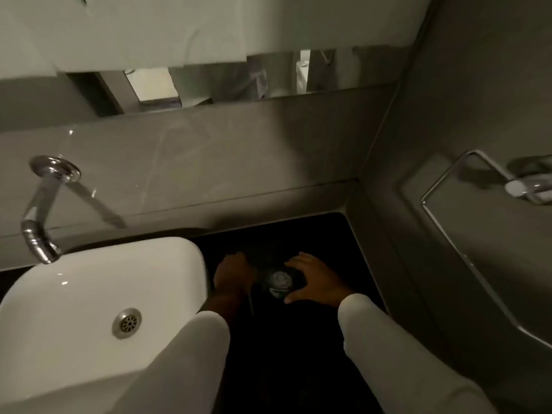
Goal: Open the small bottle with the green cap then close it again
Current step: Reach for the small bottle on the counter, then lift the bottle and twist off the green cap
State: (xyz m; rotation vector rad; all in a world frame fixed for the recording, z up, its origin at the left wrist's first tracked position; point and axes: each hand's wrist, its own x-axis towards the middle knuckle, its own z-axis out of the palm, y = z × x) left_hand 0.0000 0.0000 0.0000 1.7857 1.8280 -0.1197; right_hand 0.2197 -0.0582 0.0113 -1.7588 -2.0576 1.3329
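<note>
Bottle (280, 283) first: it stands on the dark desk (328, 234) between your two hands, seen almost straight down, so its long axis points up toward you and only a pale round top shows in the gloom; whether that is the green cap I cannot tell. Going left to right, the chrome tap (38, 222) curves down from the wall over the white sink (74, 294), whose right wall sits just beside your left wrist. Your left hand (234, 274) is curled into a loose fist just left of the bottle; it seems to touch or hold something dark there, but the light is too poor to say what. Your right hand (316, 279) comes next, fingers and thumb spread apart and cupped round the bottle's right side, close to it and perhaps touching, not clamped. It looks the nearer one to grip the top, with the left steadying the body. Farther right, a wire towel ring (466, 180) hangs on the side wall, well apart. Nothing stands between hands and bottle.
</note>
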